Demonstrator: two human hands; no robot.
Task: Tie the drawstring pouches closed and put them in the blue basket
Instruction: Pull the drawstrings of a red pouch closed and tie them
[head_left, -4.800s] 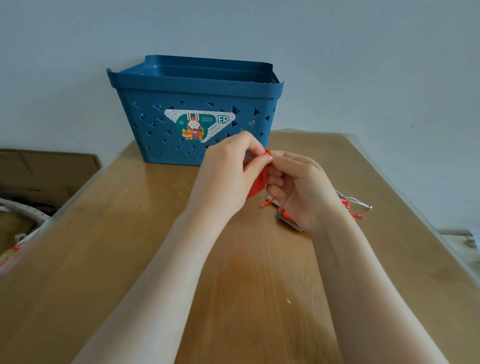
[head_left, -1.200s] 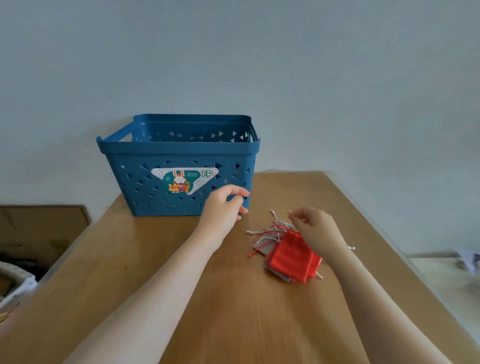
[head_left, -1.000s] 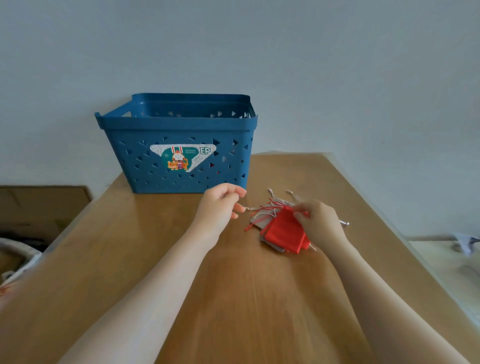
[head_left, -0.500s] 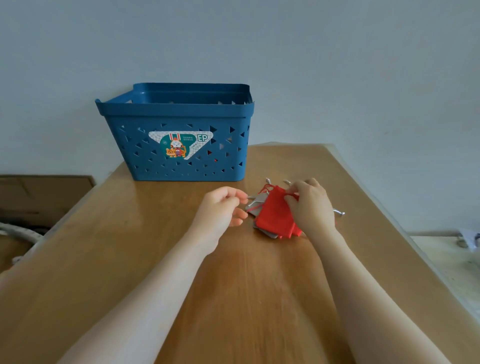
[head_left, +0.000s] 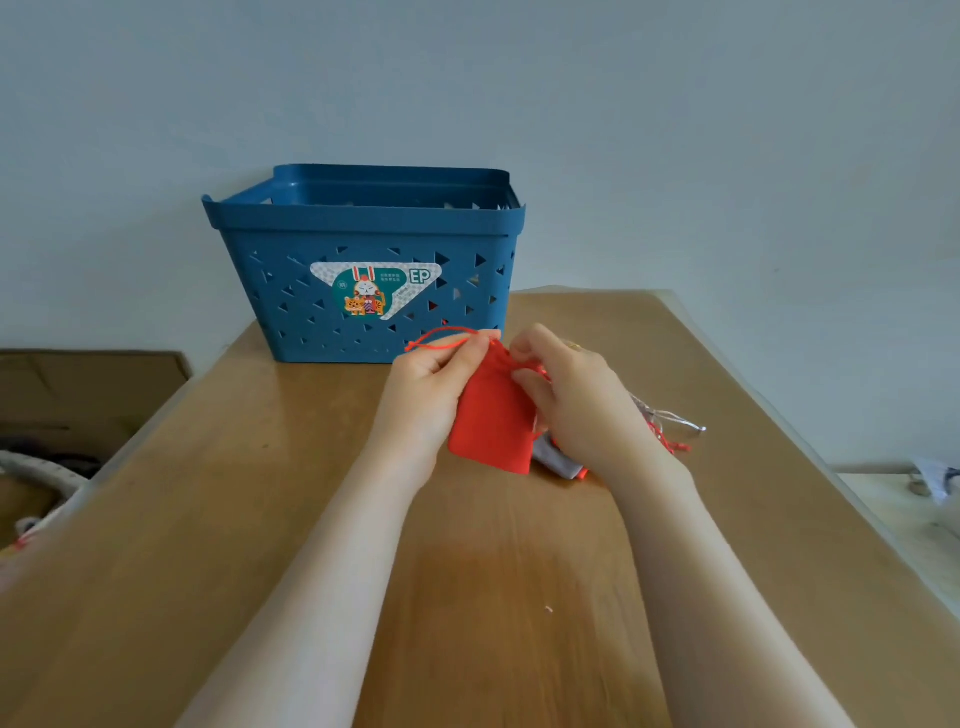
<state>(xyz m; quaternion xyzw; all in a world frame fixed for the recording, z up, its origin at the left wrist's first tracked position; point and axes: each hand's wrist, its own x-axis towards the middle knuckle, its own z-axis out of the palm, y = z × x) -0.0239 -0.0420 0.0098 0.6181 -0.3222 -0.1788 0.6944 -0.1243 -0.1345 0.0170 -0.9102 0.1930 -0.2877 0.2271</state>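
A red drawstring pouch (head_left: 493, 423) hangs above the wooden table (head_left: 218, 493), held at its top between both hands. My left hand (head_left: 434, 387) pinches the red cord looping out to the left of the pouch mouth. My right hand (head_left: 569, 395) pinches the cord on the right side of the mouth. Behind my right hand lies a small pile of grey and red pouches (head_left: 558, 460) with loose cords (head_left: 675, 423), mostly hidden. The blue basket (head_left: 291, 280) stands at the table's back edge, just beyond my hands.
The wall rises right behind the basket. A brown cardboard box (head_left: 88, 395) sits off the table's left edge. To the right, past the table edge, is a lower pale surface with small items (head_left: 930, 480).
My right hand has lifted one red pouch off the pile. My left hand came across and took its left cord. Both hands now hold it up in front of the basket.
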